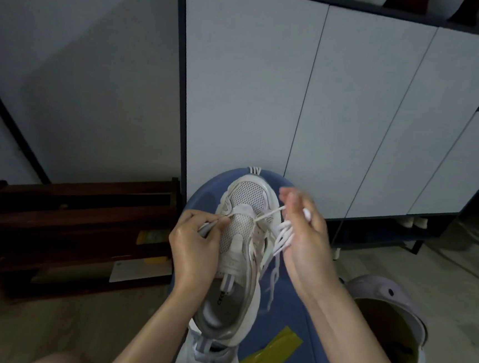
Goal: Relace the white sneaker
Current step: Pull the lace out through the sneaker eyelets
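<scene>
A white mesh sneaker [244, 210] lies on a blue stool [287, 315], toe pointing away from me. My left hand [195, 247] grips the shoe's left side and pinches one lace end at the lowest eyelets. My right hand [302, 239] is raised beside the shoe's right side, blurred, pinching the other part of the white lace [270, 213], which runs taut from the eyelet. Loose loops of lace [275, 274] hang down past my right palm onto the stool.
A second white shoe [205, 358] stands at the stool's near edge, beside a strip of yellow tape [269, 357]. A dark wooden rack [69, 224] stands left, a pale bin [388, 324] right. White cabinet doors [297, 99] rise behind.
</scene>
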